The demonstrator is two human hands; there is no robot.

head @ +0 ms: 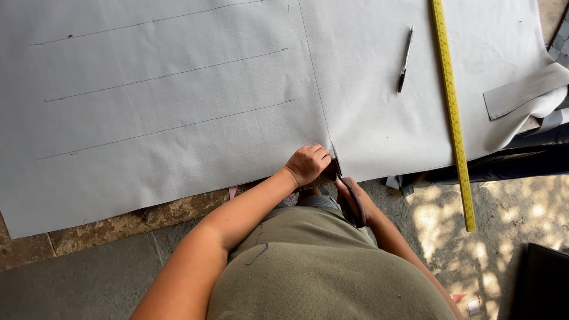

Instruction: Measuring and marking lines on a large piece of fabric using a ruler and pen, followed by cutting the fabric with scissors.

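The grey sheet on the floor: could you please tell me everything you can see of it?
The grey sheet is large, pale and finely woven-looking, spread flat over the floor. Ruled pencil lines cross it: several long slanted ones on the left and one running down to its near edge. There the left hand presses on it, while the right hand works scissors into the edge at that line. A pen and a yellow measuring stick lie on it. Its right end is rumpled.

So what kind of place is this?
Probably a sewing or upholstery workshop, maybe half outdoors. A big grey sheet marked with lines lies flat, a long yellow ruler and a pen rest on it, and sunlight dapples the concrete floor.
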